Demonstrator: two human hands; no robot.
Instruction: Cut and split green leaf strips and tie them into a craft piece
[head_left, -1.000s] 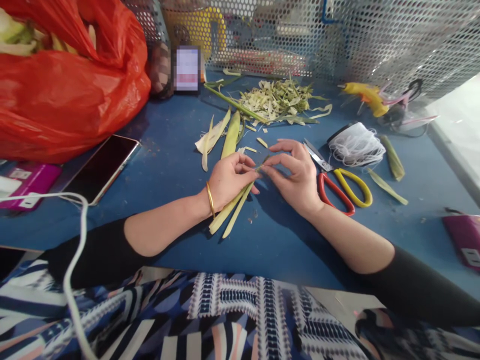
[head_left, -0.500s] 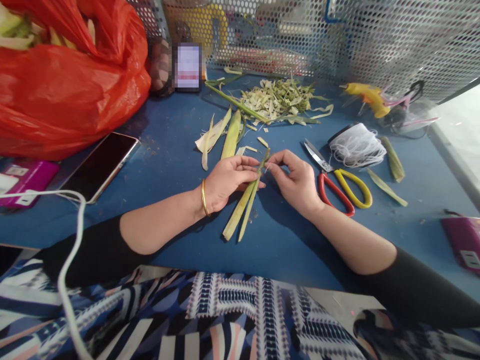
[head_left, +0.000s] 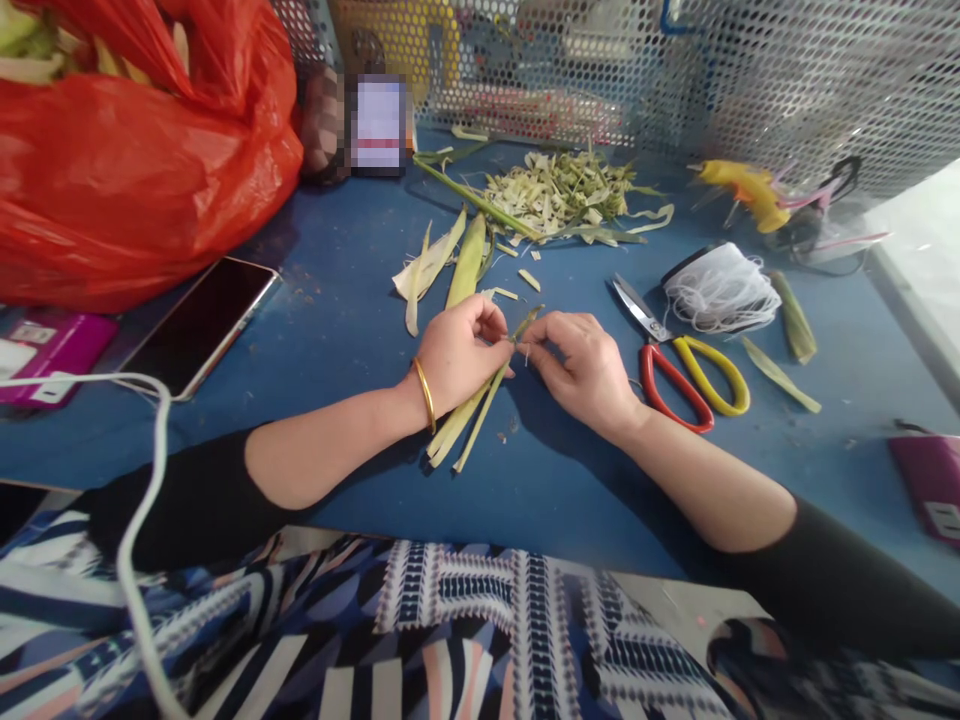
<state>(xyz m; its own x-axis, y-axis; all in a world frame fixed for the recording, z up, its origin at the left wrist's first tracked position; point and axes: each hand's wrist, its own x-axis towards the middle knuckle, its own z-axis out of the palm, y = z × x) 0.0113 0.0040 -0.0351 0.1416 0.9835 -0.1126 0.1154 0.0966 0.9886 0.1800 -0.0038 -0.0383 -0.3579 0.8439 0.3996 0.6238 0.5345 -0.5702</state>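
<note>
My left hand [head_left: 469, 350], with a gold bangle at the wrist, is closed around a small bundle of pale green corn husk strips [head_left: 478, 422]. Their lower ends stick out below the palm, and their narrow dark tip pokes up between the two hands. My right hand [head_left: 581, 365] pinches close against that tip, with a short bit of white thread [head_left: 526, 354] showing at its fingertips. The fingers hide most of where thread and husk meet. Right of this hand lie scissors [head_left: 679, 365] with one red and one yellow handle, blades parted, beside a bundle of white thread [head_left: 724, 290].
A pile of husk scraps [head_left: 562, 190] and loose husk leaves [head_left: 431, 262] lie behind my hands. To the left are a red plastic bag [head_left: 150, 190], a phone [head_left: 202, 325] and a white cable [head_left: 159, 450]. A yellow glue gun [head_left: 746, 190] rests at back right near a perforated metal basket [head_left: 810, 80].
My left hand has turned and closed over the husk strips, whose lower ends swung left. My right fingers have come in against the left fingertips at the tip of the bundle.
</note>
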